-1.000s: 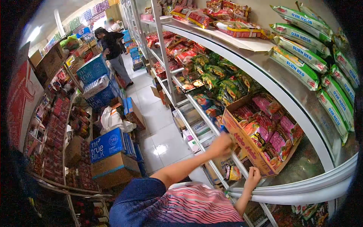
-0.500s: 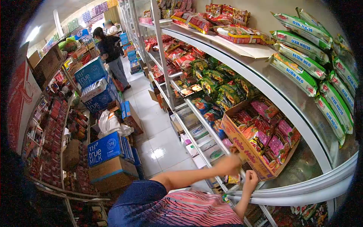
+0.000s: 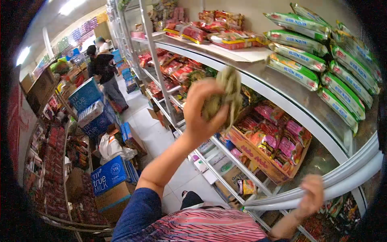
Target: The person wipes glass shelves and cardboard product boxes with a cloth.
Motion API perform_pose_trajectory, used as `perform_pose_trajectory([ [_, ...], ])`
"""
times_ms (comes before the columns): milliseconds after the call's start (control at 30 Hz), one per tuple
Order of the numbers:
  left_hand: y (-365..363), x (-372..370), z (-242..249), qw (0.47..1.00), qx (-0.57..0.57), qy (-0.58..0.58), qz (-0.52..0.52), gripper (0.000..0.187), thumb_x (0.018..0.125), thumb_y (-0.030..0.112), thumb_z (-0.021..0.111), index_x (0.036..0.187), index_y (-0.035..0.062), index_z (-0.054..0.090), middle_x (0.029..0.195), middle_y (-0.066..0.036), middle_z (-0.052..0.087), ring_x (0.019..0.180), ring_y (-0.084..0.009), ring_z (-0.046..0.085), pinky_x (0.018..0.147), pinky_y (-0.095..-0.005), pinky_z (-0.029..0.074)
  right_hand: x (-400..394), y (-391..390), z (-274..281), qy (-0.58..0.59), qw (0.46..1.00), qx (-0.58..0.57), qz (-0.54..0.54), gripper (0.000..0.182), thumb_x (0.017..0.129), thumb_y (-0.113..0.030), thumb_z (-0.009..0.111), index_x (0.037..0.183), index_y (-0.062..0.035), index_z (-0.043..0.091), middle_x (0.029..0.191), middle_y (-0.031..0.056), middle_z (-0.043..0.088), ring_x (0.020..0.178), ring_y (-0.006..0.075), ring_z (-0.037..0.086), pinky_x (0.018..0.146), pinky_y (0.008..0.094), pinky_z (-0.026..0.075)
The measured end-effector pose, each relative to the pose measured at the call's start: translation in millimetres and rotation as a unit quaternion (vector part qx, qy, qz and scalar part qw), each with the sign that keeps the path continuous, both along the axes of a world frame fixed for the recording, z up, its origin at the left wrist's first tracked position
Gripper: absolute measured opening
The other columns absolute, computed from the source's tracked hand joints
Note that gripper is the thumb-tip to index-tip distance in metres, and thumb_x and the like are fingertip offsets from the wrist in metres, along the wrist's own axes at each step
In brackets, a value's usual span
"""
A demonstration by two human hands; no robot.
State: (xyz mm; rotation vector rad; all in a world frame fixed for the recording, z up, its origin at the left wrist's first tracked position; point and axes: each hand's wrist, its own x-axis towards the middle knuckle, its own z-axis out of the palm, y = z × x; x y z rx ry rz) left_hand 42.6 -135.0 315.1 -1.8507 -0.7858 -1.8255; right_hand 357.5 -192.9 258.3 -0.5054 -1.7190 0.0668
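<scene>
My left hand (image 3: 199,109) is raised in front of the shelves, its fingers wrapped round a greenish-brown packet (image 3: 231,97) smeared by motion. Behind and below that packet stands an open cardboard box (image 3: 262,159) filled with pink and red noodle packets (image 3: 275,141). By the white curved rim (image 3: 342,181) of the shelf, lower right, my right hand (image 3: 312,195) is blurred, its fingers loosely bent and apart with nothing seen in them. A small yellow-and-dark packet (image 3: 246,187) lies on a lower level beneath the box.
Green-and-white packs (image 3: 298,60) are piled on the upper right shelf, near red packs (image 3: 234,39). Blue milk cartons (image 3: 111,175) and a white bag (image 3: 115,147) line the aisle's left side. Farther down the aisle (image 3: 141,117) stands a person in dark clothes (image 3: 102,70).
My left hand has risen from the box's front edge and now shows a greenish packet in its grip. My right hand has moved right, away from the box corner. The view has shifted slightly.
</scene>
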Motion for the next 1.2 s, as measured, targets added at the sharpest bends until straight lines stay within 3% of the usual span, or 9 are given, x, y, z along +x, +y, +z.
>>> perform_pose_trajectory([
  [133, 19.9, 26.7, 65.5, 0.996, 0.023, 0.087, 0.021, 0.034, 0.060, 0.011, 0.064, 0.092, 0.0059, 0.054, 0.092, -0.013, 0.052, 0.089, -0.0309, 0.049, 0.078, -0.0394, 0.041, 69.5, -20.1, 9.6, -0.047, 0.952, 0.247, -0.172, 0.044, 0.077, -0.036, 0.042, 0.087, 0.0056, 0.052, 0.086, 0.0232, 0.052, 0.080, 0.0381, 0.048, 0.073, 0.0512, 0.037],
  [267, 65.1, 68.0, 41.8, 0.980, -0.133, 0.130, 0.068, 0.026, 0.065, 0.018, 0.058, 0.087, 0.0035, 0.056, 0.087, -0.015, 0.054, 0.082, -0.0327, 0.051, 0.072, -0.0410, 0.043, 28.2, 0.6, 58.7, -0.120, 0.900, 0.159, -0.389, 0.025, 0.083, -0.014, 0.041, 0.093, 0.0053, 0.055, 0.098, 0.0206, 0.055, 0.091, 0.0325, 0.050, 0.085, 0.0432, 0.034],
  [300, 63.7, 71.2, 42.3, 0.980, -0.133, 0.130, 0.071, 0.026, 0.065, 0.018, 0.058, 0.087, 0.0035, 0.056, 0.087, -0.015, 0.054, 0.082, -0.0327, 0.051, 0.072, -0.0410, 0.043, 16.0, 10.7, 55.1, -0.123, 0.843, 0.152, -0.501, 0.021, 0.081, -0.008, 0.043, 0.093, 0.0036, 0.057, 0.100, 0.0158, 0.057, 0.094, 0.0292, 0.051, 0.086, 0.0400, 0.033],
  [467, 50.2, 115.5, 54.0, 0.973, -0.177, 0.141, -0.037, 0.028, 0.067, 0.025, 0.055, 0.080, 0.0012, 0.055, 0.075, -0.016, 0.053, 0.075, -0.0333, 0.051, 0.068, -0.0431, 0.042, 6.4, 3.9, 71.8, -0.194, 0.844, 0.164, -0.472, 0.020, 0.079, -0.014, 0.053, 0.095, -0.0018, 0.057, 0.102, 0.0149, 0.056, 0.095, 0.0290, 0.051, 0.086, 0.0419, 0.034],
  [600, 37.6, 179.2, 51.6, 0.963, -0.103, 0.192, -0.161, 0.024, 0.062, 0.025, 0.057, 0.069, 0.0027, 0.052, 0.072, -0.015, 0.051, 0.071, -0.0321, 0.051, 0.064, -0.0425, 0.041, 1.5, 14.4, 73.2, -0.130, 0.784, 0.246, -0.555, 0.020, 0.076, -0.007, 0.058, 0.096, -0.0096, 0.058, 0.116, 0.0146, 0.048, 0.104, 0.0291, 0.047, 0.095, 0.0460, 0.029],
  [733, 43.1, 176.7, 46.9, 0.965, -0.044, 0.195, -0.170, 0.027, 0.057, 0.027, 0.060, 0.070, 0.0044, 0.052, 0.071, -0.012, 0.050, 0.071, -0.0297, 0.050, 0.062, -0.0404, 0.041, 3.1, 13.9, 74.9, -0.193, 0.768, 0.212, -0.572, 0.023, 0.076, 0.001, 0.052, 0.094, -0.0126, 0.059, 0.115, 0.0132, 0.050, 0.109, 0.0283, 0.046, 0.095, 0.0472, 0.031],
  [867, 50.2, 106.0, 50.7, 0.969, -0.147, 0.186, -0.067, 0.033, 0.061, 0.025, 0.058, 0.088, 0.0053, 0.057, 0.080, -0.013, 0.055, 0.080, -0.0303, 0.053, 0.071, -0.0405, 0.043, 9.4, 12.6, 70.8, -0.205, 0.776, 0.185, -0.567, 0.029, 0.075, 0.007, 0.046, 0.092, -0.0124, 0.059, 0.111, 0.0103, 0.054, 0.110, 0.0280, 0.045, 0.095, 0.0483, 0.030],
  [1000, 67.6, 29.7, 41.8, 0.981, -0.168, 0.084, 0.055, 0.023, 0.064, 0.020, 0.053, 0.078, 0.0018, 0.057, 0.074, -0.016, 0.055, 0.071, -0.0321, 0.053, 0.067, -0.0396, 0.043, 14.0, 11.4, 67.8, -0.183, 0.800, 0.194, -0.537, 0.029, 0.073, 0.009, 0.047, 0.091, -0.0094, 0.059, 0.109, 0.0103, 0.056, 0.110, 0.0278, 0.044, 0.098, 0.0464, 0.028],
  [1200, 56.7, 67.9, 46.9, 0.973, -0.165, 0.106, 0.120, 0.028, 0.066, 0.026, 0.055, 0.085, 0.0055, 0.060, 0.075, -0.014, 0.056, 0.073, -0.0314, 0.054, 0.066, -0.0401, 0.044, 5.8, 15.1, 70.5, -0.153, 0.808, 0.200, -0.532, 0.018, 0.074, 0.006, 0.053, 0.088, -0.0057, 0.058, 0.104, 0.0105, 0.058, 0.104, 0.0270, 0.049, 0.098, 0.0472, 0.029],
])
